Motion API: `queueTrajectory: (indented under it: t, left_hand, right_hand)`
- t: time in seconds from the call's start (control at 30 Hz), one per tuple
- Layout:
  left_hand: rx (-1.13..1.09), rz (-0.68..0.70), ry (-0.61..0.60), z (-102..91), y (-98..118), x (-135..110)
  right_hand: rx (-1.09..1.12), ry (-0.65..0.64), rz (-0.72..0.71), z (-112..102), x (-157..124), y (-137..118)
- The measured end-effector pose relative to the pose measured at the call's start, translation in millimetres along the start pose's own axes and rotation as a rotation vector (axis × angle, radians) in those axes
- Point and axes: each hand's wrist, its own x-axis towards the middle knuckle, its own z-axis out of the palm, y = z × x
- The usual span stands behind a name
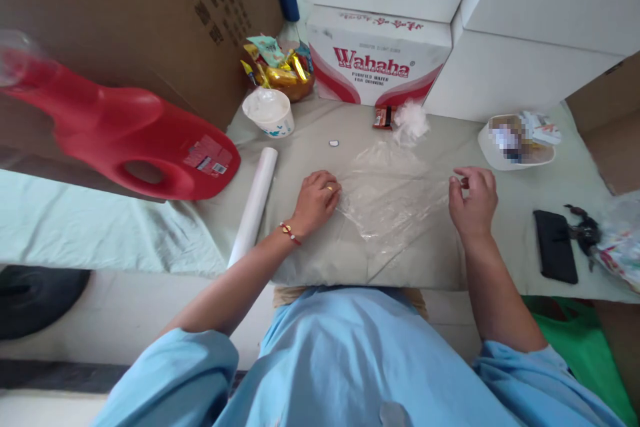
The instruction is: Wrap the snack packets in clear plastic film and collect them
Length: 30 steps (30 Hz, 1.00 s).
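A thin, clear plastic bag point(390, 197) lies spread and wrinkled on the cloth-covered table between my hands. At its left edge, my left hand point(317, 200) rests with fingers curled and closed on the plastic. My right hand point(474, 203) is at the opposite edge, thumb and index finger bent together where the plastic reaches them. Just beyond the bag sit a crumpled wad of whitish plastic point(411, 123) and a small red-brown packet point(384, 117). A white roll point(254, 207) lies left of my left hand.
A red detergent jug point(145, 127) stands at left, near a paper tub point(270, 113) and a basket of wrapped snacks point(287, 73). A Wahaba-style white carton point(377, 63) stands behind. To the right are a white container point(517, 160), a black phone point(555, 247) and keys point(583, 227).
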Motion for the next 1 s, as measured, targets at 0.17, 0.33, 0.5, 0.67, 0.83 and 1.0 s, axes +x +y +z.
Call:
queueTrajectory:
  t: [0.17, 0.33, 0.5, 0.67, 0.83, 1.0]
  left_hand:
    - [-0.164, -0.63, 0.169, 0.1, 8.7, -36.8]
    - [-0.517, -0.784, -0.235, 15.3, 48.4, -60.3]
    - [-0.47, -0.747, -0.183, 32.5, 68.7, -40.9]
    - [-0.582, -0.823, -0.107, 31.9, 60.0, -41.6]
    - [-0.731, -0.947, -0.088, 18.2, 54.9, -66.2]
    - [-0.904, -1.082, -0.024, 2.1, 57.5, -84.5]
  right_hand:
    - [0.252, -0.295, -0.327, -2.4, -49.8, -58.1]
    - [0.243, -0.463, -0.338, 29.4, -87.8, -71.7]
    - [0.151, -0.634, -0.266, 44.6, -99.8, -73.9]
    - [0.233, -0.619, -0.19, 43.9, -108.1, -67.8]
    - [0.299, -0.593, -0.106, 45.1, -112.1, -60.2]
    - [0.328, -0.581, -0.079, 46.5, -111.9, -59.4]
